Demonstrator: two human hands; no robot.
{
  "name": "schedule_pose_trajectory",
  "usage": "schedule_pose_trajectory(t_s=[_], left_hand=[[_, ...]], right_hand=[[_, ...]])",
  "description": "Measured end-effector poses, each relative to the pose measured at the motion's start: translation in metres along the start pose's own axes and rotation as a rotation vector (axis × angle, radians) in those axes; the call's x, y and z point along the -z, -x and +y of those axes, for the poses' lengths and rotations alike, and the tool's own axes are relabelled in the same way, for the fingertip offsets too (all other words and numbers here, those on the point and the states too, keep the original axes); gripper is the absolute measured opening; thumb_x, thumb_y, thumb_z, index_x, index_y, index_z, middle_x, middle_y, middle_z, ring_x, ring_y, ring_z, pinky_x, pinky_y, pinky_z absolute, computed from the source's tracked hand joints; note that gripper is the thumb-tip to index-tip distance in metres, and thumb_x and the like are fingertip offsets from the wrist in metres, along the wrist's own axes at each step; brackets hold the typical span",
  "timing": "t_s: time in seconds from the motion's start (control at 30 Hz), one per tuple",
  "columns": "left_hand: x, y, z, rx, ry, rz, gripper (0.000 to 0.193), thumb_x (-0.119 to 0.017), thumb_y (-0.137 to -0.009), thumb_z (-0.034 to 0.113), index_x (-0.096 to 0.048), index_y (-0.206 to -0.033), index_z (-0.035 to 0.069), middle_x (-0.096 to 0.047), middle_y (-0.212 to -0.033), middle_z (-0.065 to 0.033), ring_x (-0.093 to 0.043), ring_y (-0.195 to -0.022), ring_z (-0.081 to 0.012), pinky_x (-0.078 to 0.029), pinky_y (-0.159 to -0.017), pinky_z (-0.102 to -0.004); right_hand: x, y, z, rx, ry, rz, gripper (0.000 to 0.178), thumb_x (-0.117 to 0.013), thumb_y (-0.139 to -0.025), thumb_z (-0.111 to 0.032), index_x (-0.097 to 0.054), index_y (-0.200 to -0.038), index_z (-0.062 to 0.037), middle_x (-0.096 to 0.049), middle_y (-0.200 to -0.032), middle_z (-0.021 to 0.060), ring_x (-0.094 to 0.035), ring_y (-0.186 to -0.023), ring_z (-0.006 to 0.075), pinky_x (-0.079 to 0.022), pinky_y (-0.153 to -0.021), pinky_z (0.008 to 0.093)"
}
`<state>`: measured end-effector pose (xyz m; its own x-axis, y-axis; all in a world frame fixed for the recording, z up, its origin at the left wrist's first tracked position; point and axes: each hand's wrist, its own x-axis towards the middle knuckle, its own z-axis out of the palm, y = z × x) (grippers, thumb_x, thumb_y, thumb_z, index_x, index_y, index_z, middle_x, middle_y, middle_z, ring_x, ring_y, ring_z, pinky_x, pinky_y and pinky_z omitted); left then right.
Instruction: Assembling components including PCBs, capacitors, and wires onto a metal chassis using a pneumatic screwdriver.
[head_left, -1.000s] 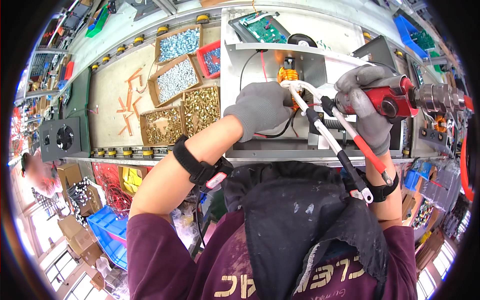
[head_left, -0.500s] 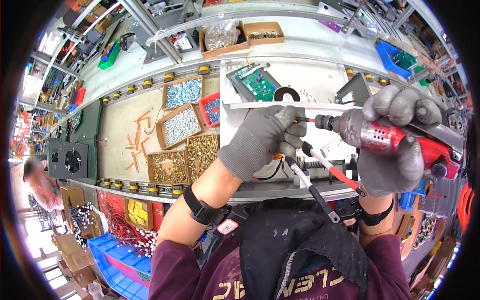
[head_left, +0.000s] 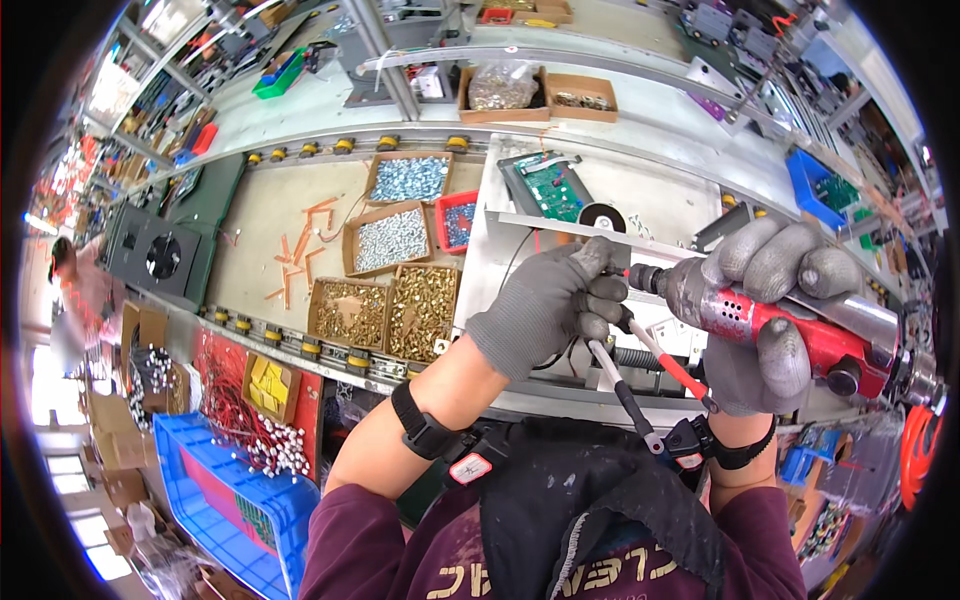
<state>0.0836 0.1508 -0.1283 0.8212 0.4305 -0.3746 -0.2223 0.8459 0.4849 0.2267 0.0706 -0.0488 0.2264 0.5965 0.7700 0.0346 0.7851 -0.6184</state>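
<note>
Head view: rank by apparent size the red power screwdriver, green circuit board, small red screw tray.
1. red power screwdriver, largest in the picture, though it sits closest to the camera in the right hand, so that inflates it.
2. green circuit board.
3. small red screw tray, only slightly smaller than the board.

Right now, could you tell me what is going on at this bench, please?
A person in grey gloves is working over a metal chassis on the bench. The right hand grips a red power screwdriver, its tip pointing left toward the left hand. The left hand pinches at that tip and also carries red-and-black-handled pliers, which hang down toward the body. Cardboard trays of silver screws and brass screws sit to the left, and a green circuit board lies beyond.
</note>
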Motion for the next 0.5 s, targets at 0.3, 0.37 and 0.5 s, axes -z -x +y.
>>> schedule_pose_trajectory(t_s=[0.3,0.37,0.5], left_hand=[[0.01,0.014,-0.014,-0.193,-0.035,-0.008,0.035,-0.051,-0.093,0.04,-0.054,-0.096,0.005,-0.055,-0.066,-0.0024,-0.047,-0.045,-0.0065,-0.036,-0.038,-0.0176],[0.011,0.019,-0.014,-0.209,-0.037,-0.117,0.039,-0.05,-0.093,0.043,-0.054,-0.098,0.004,-0.055,-0.059,-0.0034,-0.048,-0.043,-0.009,-0.034,-0.036,-0.0205],[0.003,0.035,-0.017,-0.31,-0.207,0.142,0.056,-0.037,-0.093,0.055,-0.054,-0.094,0.002,-0.053,-0.054,-0.0032,-0.045,-0.035,-0.0095,-0.037,-0.033,-0.0223]], right_hand=[[0.005,-0.012,0.004,-0.145,-0.263,-0.169,0.037,-0.069,-0.078,-0.019,-0.043,-0.103,-0.0106,-0.045,-0.079,0.0075,-0.049,-0.073,0.0224,-0.05,-0.058,0.0344],[0.008,-0.013,0.008,-0.137,-0.287,-0.173,0.038,-0.065,-0.079,-0.018,-0.042,-0.109,-0.0121,-0.042,-0.084,0.0072,-0.045,-0.077,0.0223,-0.047,-0.056,0.0342],[0.005,-0.011,0.0,-0.49,-0.563,-0.222,0.036,-0.063,-0.078,-0.019,-0.041,-0.105,-0.0085,-0.039,-0.087,0.0066,-0.044,-0.077,0.0226,-0.044,-0.065,0.0364]])
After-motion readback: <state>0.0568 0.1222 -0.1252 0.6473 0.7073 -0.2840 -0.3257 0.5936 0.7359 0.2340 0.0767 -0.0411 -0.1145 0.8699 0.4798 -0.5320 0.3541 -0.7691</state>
